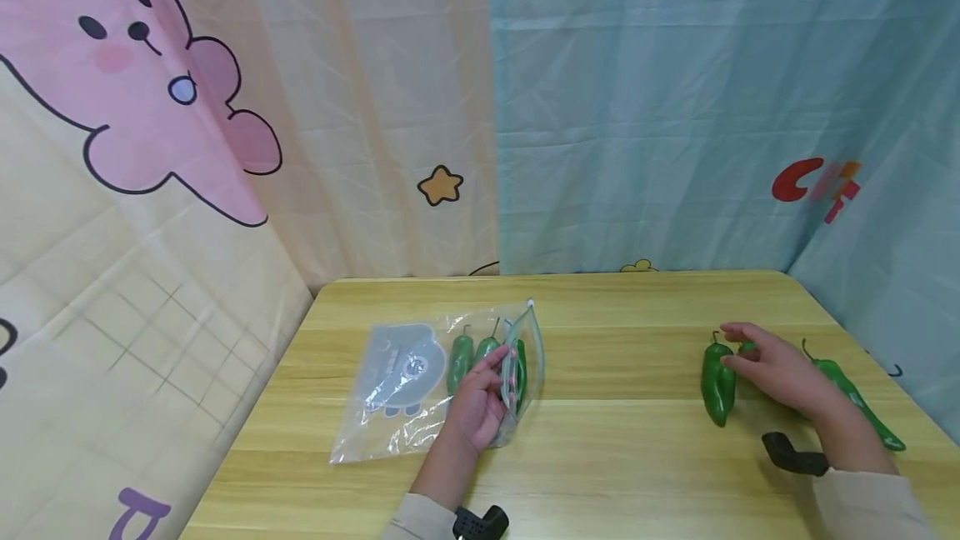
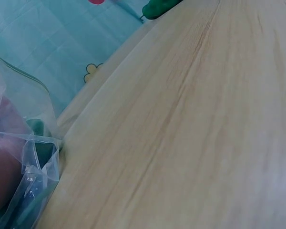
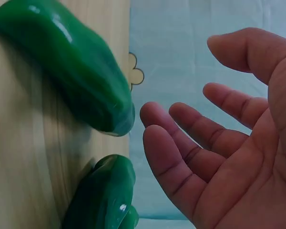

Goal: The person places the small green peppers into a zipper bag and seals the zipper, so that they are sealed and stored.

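A clear zip bag (image 1: 427, 444) lies on the left of the table, its mouth raised and facing right. My left hand (image 1: 476, 411) grips the bag's rim at the mouth; its thumb is hidden. Inside the bag are a green pepper (image 1: 460, 363), a second pepper (image 1: 487, 347) and a third one (image 1: 521, 377) by the mouth. Over on the right, my right hand (image 1: 780, 369) hovers with spread fingers, holding nothing. A glossy green pepper (image 1: 718, 386) lies just left of it, another pepper (image 1: 747, 347) is mostly hidden behind the fingers, and a longer pepper (image 1: 862, 402) lies beyond the wrist.
The wooden table (image 1: 600, 457) runs back to a hanging curtain (image 1: 637, 123) with printed figures. Another curtain (image 1: 135, 290) borders the table on the left. A black wrist camera (image 1: 480, 523) sits on the left wrist and another camera (image 1: 795, 455) on the right.
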Motion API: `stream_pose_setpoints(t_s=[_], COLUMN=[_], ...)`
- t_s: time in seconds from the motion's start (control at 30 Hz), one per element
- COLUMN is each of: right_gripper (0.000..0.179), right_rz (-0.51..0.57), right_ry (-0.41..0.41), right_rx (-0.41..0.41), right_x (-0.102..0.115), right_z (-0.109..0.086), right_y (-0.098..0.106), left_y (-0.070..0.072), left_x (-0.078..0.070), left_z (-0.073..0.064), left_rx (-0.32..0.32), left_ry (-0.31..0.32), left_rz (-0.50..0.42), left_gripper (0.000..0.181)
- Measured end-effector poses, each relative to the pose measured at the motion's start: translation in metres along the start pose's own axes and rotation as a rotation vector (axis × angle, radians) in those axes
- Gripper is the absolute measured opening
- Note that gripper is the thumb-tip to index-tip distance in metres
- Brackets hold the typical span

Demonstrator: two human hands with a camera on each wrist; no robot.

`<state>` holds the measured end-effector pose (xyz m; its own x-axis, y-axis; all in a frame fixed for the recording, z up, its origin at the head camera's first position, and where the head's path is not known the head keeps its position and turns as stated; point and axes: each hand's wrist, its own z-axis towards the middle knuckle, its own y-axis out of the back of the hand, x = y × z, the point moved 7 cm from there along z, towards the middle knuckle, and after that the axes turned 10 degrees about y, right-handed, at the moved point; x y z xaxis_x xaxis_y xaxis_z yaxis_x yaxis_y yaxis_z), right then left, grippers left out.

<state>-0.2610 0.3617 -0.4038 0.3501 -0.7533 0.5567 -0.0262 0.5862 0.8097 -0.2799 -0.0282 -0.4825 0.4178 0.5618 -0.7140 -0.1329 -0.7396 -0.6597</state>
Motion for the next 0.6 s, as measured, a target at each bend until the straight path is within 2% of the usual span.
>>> stream_pose_setpoints(t_s=[0.6], right_gripper=[0.068], right_rz=[-0.051], right_ry=[-0.034], right_rx=[0.016], right_x=[-0.023], right_z=[-0.006], right_y=[-0.014], left_y=[0.001], left_x=[0.000], left_z=[0.001], left_rx=[0.004], left_ry=[0.008], left_rz=[-0.011], left_gripper=[0.052])
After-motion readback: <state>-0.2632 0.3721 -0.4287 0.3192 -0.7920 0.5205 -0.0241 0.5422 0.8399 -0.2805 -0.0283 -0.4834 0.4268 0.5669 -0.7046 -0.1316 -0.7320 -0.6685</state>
